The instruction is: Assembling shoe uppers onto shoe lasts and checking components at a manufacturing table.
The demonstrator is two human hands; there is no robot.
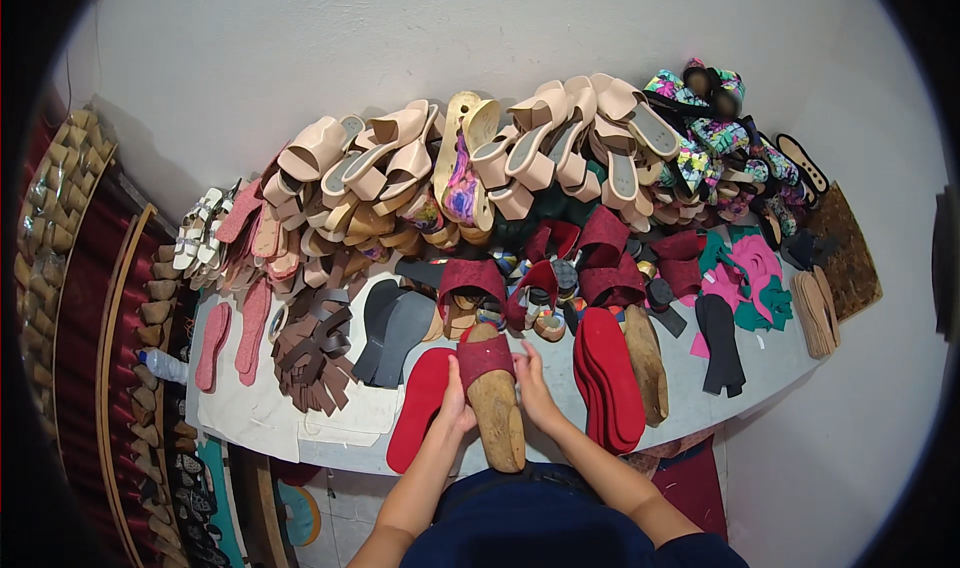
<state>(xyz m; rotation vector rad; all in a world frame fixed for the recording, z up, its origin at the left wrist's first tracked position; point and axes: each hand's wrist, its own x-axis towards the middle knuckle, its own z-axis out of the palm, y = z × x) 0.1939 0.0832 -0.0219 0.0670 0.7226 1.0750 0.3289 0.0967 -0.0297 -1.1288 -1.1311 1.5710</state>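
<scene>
Flat matte-red shoe sole (pixel 418 413) lies just left of the landmark, a worn tan wooden shoe last (pixel 503 430); this last is up in front of the body, between the hands, with a wide dark-red textured strap (pixel 487 356) across its far part; left hand (pixel 457 404) at the last's left side, thumb raised along the strap edge, other fingers mostly hidden, pinch cannot be told; right hand (pixel 537 386) at its right side, fingers bent with tips by the strap's right edge, pinch likewise unclear; judgement: keep the last steady, draw both strap edges down evenly, check the band sits square and unwrinkled; right of the last, stacked red soles (pixel 607 388), then a second brown wooden last (pixel 648 368).
</scene>
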